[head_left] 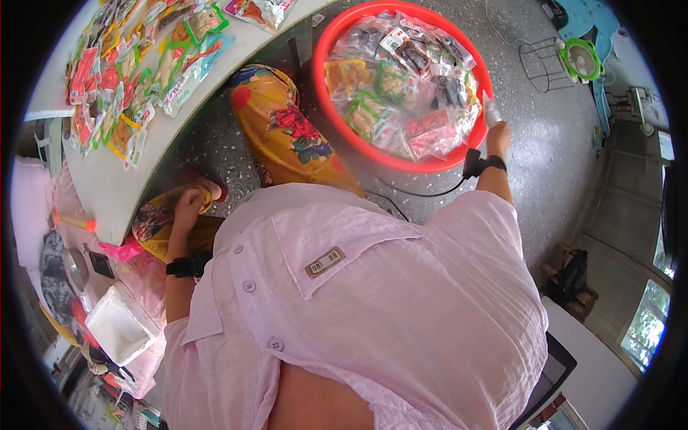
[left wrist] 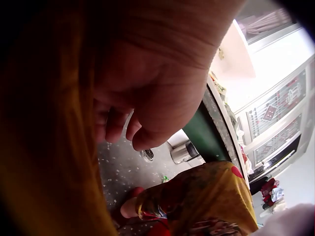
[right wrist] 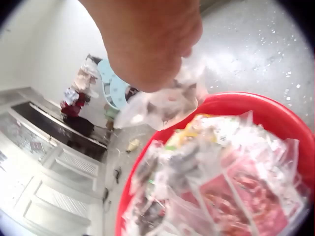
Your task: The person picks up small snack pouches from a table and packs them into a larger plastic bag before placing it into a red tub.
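Note:
Beside the right rim of a red basin (head_left: pixel 401 164), my right hand (head_left: pixel 497 140) grips a clear plastic packet (right wrist: pixel 170 105). Greyish-brown contents show through it in the right wrist view, while the fingers around it are mostly hidden. Many sealed food packets fill the basin, among them a pink-red one (head_left: pixel 428 132) and a green-edged one (head_left: pixel 367 113). My left hand (head_left: pixel 188 208) rests at the left leg, over the yellow floral trousers (head_left: pixel 287 129). Its fingers hang loosely curled with nothing in them, as the left wrist view shows.
A pale curved table (head_left: pixel 100 190) on the left bears a heap of colourful packets (head_left: pixel 129 86). Past the basin stand a wire frame (head_left: pixel 541 68) and a green-rimmed round object (head_left: pixel 582 59) by a light-blue plastic piece (head_left: pixel 589 25). A black cable (head_left: pixel 430 193) runs below the basin.

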### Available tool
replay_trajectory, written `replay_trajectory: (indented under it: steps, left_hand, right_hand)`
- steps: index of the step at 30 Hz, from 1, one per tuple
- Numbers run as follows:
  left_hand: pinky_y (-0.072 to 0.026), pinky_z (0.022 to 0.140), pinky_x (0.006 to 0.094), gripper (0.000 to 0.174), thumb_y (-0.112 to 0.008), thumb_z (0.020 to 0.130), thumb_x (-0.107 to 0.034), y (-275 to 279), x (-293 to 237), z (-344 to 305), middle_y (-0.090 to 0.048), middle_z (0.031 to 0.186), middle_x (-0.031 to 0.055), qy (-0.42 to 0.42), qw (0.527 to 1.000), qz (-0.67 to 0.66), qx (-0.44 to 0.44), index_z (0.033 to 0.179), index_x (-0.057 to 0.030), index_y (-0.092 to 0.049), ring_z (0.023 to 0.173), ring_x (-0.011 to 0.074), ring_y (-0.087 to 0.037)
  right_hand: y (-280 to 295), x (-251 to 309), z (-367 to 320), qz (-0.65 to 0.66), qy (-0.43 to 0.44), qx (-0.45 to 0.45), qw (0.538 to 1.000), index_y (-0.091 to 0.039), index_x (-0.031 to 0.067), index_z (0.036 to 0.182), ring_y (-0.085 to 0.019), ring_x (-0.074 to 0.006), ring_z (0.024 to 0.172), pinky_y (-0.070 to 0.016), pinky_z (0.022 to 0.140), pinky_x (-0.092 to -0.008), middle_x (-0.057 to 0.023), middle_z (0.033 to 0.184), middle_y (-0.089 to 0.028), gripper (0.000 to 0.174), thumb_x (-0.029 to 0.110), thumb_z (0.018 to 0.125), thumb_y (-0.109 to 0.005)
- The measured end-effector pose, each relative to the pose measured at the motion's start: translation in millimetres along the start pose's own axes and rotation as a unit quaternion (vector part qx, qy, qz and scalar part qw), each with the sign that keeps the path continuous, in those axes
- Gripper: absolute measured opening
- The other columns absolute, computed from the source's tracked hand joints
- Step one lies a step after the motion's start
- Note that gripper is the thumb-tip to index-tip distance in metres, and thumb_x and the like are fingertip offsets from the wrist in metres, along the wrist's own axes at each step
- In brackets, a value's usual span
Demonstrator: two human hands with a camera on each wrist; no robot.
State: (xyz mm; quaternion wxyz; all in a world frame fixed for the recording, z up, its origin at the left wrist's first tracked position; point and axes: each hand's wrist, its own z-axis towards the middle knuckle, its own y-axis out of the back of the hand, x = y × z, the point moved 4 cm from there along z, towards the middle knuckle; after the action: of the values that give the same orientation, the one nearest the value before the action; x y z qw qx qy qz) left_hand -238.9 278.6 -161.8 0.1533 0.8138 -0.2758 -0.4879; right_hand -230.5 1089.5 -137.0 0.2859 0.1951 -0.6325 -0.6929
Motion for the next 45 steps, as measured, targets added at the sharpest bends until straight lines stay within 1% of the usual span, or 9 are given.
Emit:
replay_trajectory:
  steps: [3,7,13,16,24,31,34,41,45]
  left_hand:
    - [-0.0410,0.067,0.0238,0.019,-0.052,0.074,-0.013,-1,14,5,-0.054,0.079,0.0050,-0.013,1.000,0.020,-0.008,0.088,-0.0001,-0.052,0.073,0.0118,-0.051]
    - [-0.0412,0.067,0.0244,0.020,-0.052,0.074,-0.014,1,9,1,-0.054,0.079,0.0060,-0.013,1.000,0.025,-0.010,0.088,-0.0003,-0.053,0.074,0.0125,-0.051]
    - [-0.0415,0.067,0.0246,0.018,-0.052,0.074,-0.015,-3,-10,-6,-0.055,0.078,0.0055,-0.016,1.000,-0.005,-0.002,0.086,-0.0016,-0.053,0.073,0.0122,-0.051]
    - [-0.0419,0.066,0.0247,0.018,-0.053,0.074,-0.017,0,-40,-20,-0.055,0.075,0.0039,-0.039,0.998,-0.013,-0.037,0.085,-0.0028,-0.053,0.072,0.0115,-0.051]
    - [-0.0435,0.065,0.0302,0.022,-0.052,0.074,-0.018,30,-47,-44,-0.057,0.078,0.0100,-0.086,0.978,-0.064,-0.178,0.090,-0.0027,-0.053,0.073,0.0187,-0.056]
    - [-0.0431,0.065,0.0305,0.019,-0.050,0.073,-0.014,102,-39,-113,-0.057,0.080,0.0127,-0.125,0.908,-0.025,-0.400,0.087,-0.0023,-0.054,0.074,0.0230,-0.055]
    - [-0.0432,0.067,0.0330,0.019,-0.052,0.071,-0.014,142,-27,-167,-0.056,0.080,0.0131,-0.068,0.836,0.028,-0.544,0.087,-0.0035,-0.055,0.073,0.0269,-0.054]
    - [-0.0384,0.079,0.0378,0.027,-0.053,0.070,-0.018,232,102,-278,-0.054,0.093,0.0181,0.118,0.632,0.252,-0.723,0.091,-0.0006,-0.054,0.091,0.0332,-0.049]
    - [-0.0371,0.085,0.0353,0.043,-0.054,0.068,-0.027,252,187,-301,-0.052,0.100,0.0205,0.310,0.718,0.155,-0.604,0.101,0.0008,-0.051,0.095,0.0322,-0.048]
  right_hand:
    - [-215,-66,5,-0.043,0.243,0.197,0.949,-0.057,-0.0008,0.078,-0.055,-0.0350,0.079,-0.0447,0.068,-0.0426,-0.0216,0.084,-0.057,0.020,0.014,0.072,-0.044]
    - [-243,-42,-44,-0.065,0.224,0.215,0.948,-0.058,-0.0007,0.071,-0.057,-0.0323,0.075,-0.0457,0.067,-0.0378,-0.0202,0.077,-0.057,0.019,0.012,0.071,-0.044]
    - [-151,29,-15,-0.096,0.361,0.127,0.919,-0.056,-0.0024,0.069,-0.056,-0.0358,0.071,-0.0445,0.066,-0.0416,-0.0229,0.080,-0.056,0.021,0.016,0.071,-0.045]
    - [-122,79,9,0.177,0.208,0.088,0.958,-0.057,-0.0029,0.067,-0.056,-0.0342,0.066,-0.0433,0.061,-0.0395,-0.0228,0.073,-0.057,0.021,0.014,0.068,-0.044]
    - [20,320,-102,0.456,0.321,0.143,0.818,-0.054,-0.0012,0.078,-0.046,-0.0125,0.063,-0.0382,0.058,-0.0251,-0.0064,0.071,-0.051,0.013,0.009,0.070,-0.053]
    - [83,423,-276,0.420,0.493,0.193,0.737,-0.050,-0.0028,0.094,-0.050,-0.0229,0.089,-0.0382,0.079,-0.0310,-0.0148,0.097,-0.051,0.022,0.011,0.077,-0.052]
    - [95,430,-309,0.346,0.671,0.003,0.656,-0.050,-0.0022,0.092,-0.045,-0.0346,0.095,-0.0341,0.086,-0.0416,-0.0177,0.098,-0.052,0.023,0.008,0.072,-0.053]
    - [87,437,-307,0.326,0.683,-0.001,0.654,-0.051,-0.0008,0.087,-0.043,-0.0370,0.098,-0.0319,0.087,-0.0439,-0.0163,0.097,-0.052,0.019,0.006,0.069,-0.052]
    - [89,438,-308,0.323,0.686,0.006,0.652,-0.052,0.0000,0.085,-0.043,-0.0368,0.098,-0.0319,0.087,-0.0435,-0.0157,0.097,-0.052,0.018,0.006,0.069,-0.052]
